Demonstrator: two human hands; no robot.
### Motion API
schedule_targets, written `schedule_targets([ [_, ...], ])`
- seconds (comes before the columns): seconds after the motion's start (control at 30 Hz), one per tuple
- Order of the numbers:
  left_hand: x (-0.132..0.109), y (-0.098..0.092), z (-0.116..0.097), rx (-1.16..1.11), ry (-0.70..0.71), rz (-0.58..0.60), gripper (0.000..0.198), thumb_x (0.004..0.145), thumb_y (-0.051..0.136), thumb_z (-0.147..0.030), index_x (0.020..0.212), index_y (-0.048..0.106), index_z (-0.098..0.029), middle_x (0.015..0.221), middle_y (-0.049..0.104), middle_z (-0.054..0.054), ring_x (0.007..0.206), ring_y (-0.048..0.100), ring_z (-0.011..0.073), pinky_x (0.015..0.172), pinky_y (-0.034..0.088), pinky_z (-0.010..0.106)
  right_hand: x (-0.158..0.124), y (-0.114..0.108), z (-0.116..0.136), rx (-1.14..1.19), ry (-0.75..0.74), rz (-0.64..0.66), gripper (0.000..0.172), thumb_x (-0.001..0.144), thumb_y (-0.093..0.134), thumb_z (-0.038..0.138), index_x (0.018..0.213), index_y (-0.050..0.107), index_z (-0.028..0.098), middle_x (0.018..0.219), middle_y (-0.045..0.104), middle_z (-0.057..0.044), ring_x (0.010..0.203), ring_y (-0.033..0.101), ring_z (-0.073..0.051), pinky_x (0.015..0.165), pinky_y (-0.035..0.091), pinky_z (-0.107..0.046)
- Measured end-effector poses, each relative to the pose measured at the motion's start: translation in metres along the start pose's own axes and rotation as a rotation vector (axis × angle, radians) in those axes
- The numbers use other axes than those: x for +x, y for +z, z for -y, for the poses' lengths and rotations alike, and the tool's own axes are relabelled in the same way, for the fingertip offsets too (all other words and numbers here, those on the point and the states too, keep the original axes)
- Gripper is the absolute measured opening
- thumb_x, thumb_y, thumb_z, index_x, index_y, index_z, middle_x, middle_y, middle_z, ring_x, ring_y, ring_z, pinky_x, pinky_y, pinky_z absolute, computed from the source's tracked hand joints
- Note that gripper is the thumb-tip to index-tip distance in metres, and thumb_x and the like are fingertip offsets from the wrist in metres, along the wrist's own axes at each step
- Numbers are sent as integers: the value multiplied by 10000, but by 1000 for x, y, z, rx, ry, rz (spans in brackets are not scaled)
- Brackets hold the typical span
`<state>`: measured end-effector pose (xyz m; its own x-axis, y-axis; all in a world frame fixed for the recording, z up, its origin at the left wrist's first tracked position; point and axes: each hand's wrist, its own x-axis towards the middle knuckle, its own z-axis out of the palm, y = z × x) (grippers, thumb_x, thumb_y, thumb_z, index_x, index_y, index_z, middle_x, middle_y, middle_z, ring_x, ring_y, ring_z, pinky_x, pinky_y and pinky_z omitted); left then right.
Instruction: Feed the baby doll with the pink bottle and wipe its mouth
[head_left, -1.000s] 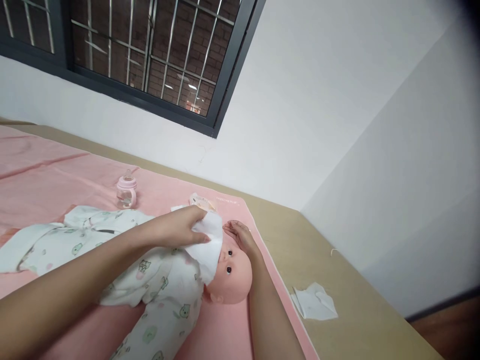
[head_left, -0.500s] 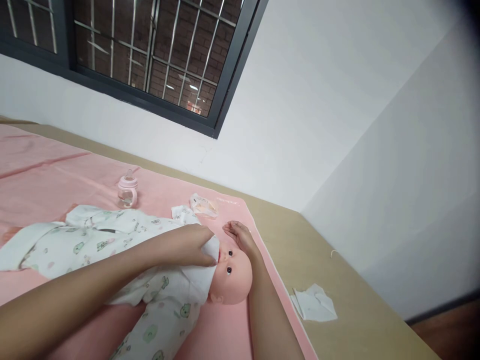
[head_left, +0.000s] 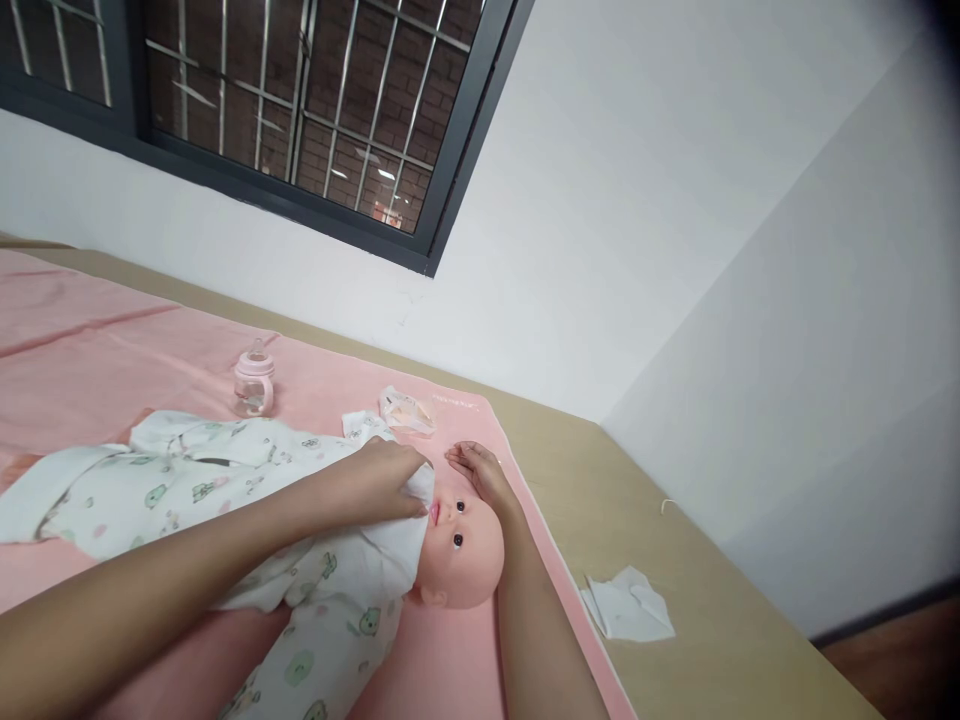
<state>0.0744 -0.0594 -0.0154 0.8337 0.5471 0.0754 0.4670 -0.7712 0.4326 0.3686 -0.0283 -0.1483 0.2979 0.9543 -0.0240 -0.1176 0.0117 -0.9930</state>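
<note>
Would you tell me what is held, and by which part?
The left hand pinches a white wipe by its upper edge; the right hand rests on the doll's head.

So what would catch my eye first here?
A baby doll in a printed sleepsuit lies on a pink sheet, low in the middle. The left hand presses a white wipe against its chin, while the right hand rests on the top of its head. A small pink bottle stands beyond the doll, below a barred window.

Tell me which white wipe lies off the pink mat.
The crumpled wipe on the beige tabletop beside the doll; the held wipe is at its chin.
</note>
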Motion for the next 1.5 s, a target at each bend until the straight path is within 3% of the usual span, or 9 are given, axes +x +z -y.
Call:
schedule_targets([
  [0.13,-1,-1,2,-4,-15,-25,152,739,506,-263,651,398,-201,734,617,41,724,596,229,547,313,272,-1,0,0,4,2,3,333,614,823,429,782,673,184,816,702,-44,884,670,-170,926,518,-310],
  [0.37,1,0,5,-47,36,-51,154,768,509,-259,656,423,-196,721,621,23,725,597,215,583,330,270,0,0,-1,20,-6,3,327,635,808,423,799,676,173,830,701,-52,869,672,-164,898,532,-300],
  [0.5,2,1,4,-30,53,-76,158,777,505,-211,646,418,-188,697,613,7,716,592,199,646,351,272,2,-1,-1,25,-7,-9,329,629,806,425,788,675,169,816,702,-56,842,673,-161,870,540,-289],
  [0.63,4,2,3,-38,49,-105,70,788,519,-192,719,515,-184,799,663,21,845,609,221,742,371,281,3,-1,-3,29,-14,-1,308,645,793,425,784,677,177,812,704,-54,834,671,-160,864,541,-285],
  [1.0,8,5,6,-89,55,-187,161,786,514,-199,643,441,-182,714,607,10,744,568,192,650,339,265,3,-2,-3,22,-21,10,351,629,790,448,808,671,171,840,706,-61,841,672,-170,864,534,-297],
  [1.27,5,4,6,-262,118,-46,66,749,512,-200,725,570,-183,767,648,-13,720,587,164,599,348,234,4,-3,-4,22,-9,10,316,647,774,434,801,667,180,832,702,-50,871,674,-178,914,519,-321],
  [1.5,6,10,11,-257,135,-57,55,741,502,-210,714,542,-184,752,637,-16,678,577,157,572,331,238,0,0,0,6,-15,3,306,646,779,433,789,671,184,827,702,-48,885,671,-177,924,518,-321],
])
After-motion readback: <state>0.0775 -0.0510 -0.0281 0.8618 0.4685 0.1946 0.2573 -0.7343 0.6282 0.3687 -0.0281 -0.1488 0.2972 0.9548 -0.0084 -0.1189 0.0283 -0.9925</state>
